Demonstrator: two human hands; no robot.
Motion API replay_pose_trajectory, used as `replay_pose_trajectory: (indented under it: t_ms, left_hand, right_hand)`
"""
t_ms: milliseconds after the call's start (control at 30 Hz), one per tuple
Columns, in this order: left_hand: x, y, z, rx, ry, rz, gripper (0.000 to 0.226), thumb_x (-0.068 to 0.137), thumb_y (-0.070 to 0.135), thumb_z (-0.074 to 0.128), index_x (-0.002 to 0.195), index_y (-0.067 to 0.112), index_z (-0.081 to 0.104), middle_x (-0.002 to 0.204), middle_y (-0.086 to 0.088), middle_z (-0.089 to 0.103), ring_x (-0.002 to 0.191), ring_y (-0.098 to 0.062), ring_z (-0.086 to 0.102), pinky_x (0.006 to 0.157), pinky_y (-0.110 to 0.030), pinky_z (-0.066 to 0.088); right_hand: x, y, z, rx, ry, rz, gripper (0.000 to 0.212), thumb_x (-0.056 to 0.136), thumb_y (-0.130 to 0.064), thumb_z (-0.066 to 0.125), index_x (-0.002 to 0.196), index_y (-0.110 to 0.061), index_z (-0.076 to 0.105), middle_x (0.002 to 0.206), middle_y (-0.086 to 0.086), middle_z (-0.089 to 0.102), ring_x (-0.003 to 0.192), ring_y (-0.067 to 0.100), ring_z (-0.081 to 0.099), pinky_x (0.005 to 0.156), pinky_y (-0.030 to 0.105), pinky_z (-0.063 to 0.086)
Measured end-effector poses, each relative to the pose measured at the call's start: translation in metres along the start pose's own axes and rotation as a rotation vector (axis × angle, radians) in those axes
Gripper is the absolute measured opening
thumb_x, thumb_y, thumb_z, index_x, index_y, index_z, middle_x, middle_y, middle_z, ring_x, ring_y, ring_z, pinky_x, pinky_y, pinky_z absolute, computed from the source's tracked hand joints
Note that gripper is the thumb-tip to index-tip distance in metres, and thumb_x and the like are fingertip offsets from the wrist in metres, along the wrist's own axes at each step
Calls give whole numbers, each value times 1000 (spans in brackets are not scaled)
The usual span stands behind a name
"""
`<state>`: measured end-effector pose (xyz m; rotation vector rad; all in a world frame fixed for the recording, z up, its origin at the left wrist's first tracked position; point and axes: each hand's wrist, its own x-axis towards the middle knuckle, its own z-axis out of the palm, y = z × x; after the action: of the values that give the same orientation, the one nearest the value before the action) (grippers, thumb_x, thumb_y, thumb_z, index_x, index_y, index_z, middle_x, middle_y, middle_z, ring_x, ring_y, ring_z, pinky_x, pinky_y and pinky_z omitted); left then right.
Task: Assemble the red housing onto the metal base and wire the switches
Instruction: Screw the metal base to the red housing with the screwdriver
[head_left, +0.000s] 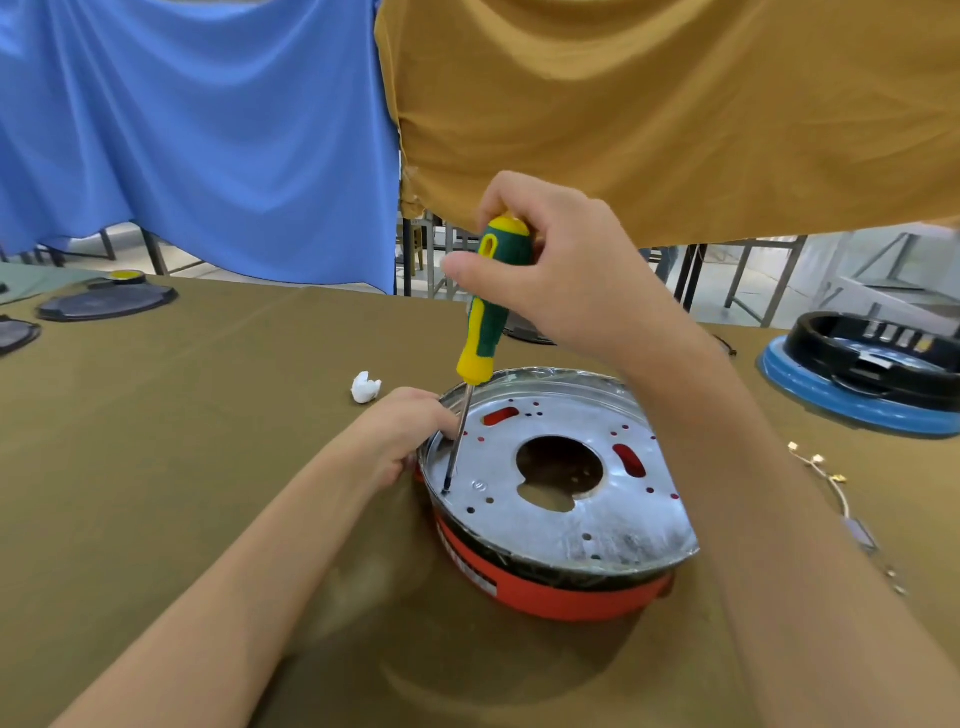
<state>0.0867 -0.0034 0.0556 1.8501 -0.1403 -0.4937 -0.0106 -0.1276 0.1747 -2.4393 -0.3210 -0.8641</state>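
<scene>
A round metal base (613, 514) with a large centre hole lies on top of the red housing (561, 597) on the table. My right hand (561, 270) grips the green and yellow handle of a screwdriver (485, 317). The screwdriver stands nearly upright, its tip on the base near the left rim. My left hand (400, 436) grips the left rim of the base and housing, with the fingers curled over the edge beside the shaft.
A wire harness with small switches (841, 499) lies on the table at the right. A black and blue housing (872, 374) sits at the far right. A white crumpled scrap (365, 387) lies left of the base. Dark flat lids (104, 304) rest far left.
</scene>
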Motion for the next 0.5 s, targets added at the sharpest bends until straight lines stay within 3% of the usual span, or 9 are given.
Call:
replay_pose_trajectory:
  t_ms: [67,133,200,267,300,400,500]
  left_hand:
    - [0,0,0,20,13,0,14,77,-9,59,87,-5,67,85,-20,65,79,-32,60,78,-42,46]
    - [1,0,0,29,25,-1,13,78,-9,59,75,3,65,77,-16,65,75,-30,59,77,-41,45]
    - [2,-2,0,21,23,1,18,79,-10,59,69,5,63,62,-11,66,66,-29,60,77,-41,48]
    - [2,-2,0,9,17,4,20,80,-10,58,68,5,64,55,-7,65,60,-28,62,76,-41,52]
    - [1,-2,0,4,15,7,19,80,-10,58,69,5,64,54,-7,65,57,-27,62,73,-39,53]
    - [-1,-1,1,-15,9,20,15,79,-11,58,85,-2,69,63,-11,68,53,-24,64,64,-32,55]
    - [0,-1,1,-24,7,12,23,80,-11,57,98,-6,69,75,-17,71,59,-26,67,61,-31,58]
  right_hand:
    - [0,-3,7,-81,38,-20,33,93,-43,61,96,-11,53,72,1,55,66,21,50,65,40,47]
    - [2,-2,9,-77,-10,-17,28,98,-39,54,101,-11,55,73,1,53,64,16,49,60,34,43]
    - [3,0,6,111,-134,33,21,99,-28,51,115,-16,57,84,2,56,60,4,44,58,19,35]
    - [3,4,-2,253,-218,72,27,98,-19,52,125,-21,56,100,5,61,62,0,46,58,13,34]
    - [2,5,-5,287,-228,63,26,97,-17,55,123,-19,58,97,4,60,61,-1,47,57,13,36]
    - [3,6,-8,189,-154,23,18,92,-27,68,104,-15,63,78,-7,56,63,7,52,62,26,49]
    - [4,3,3,-104,-5,41,35,88,-45,67,89,-11,58,67,-5,53,60,13,45,59,34,42]
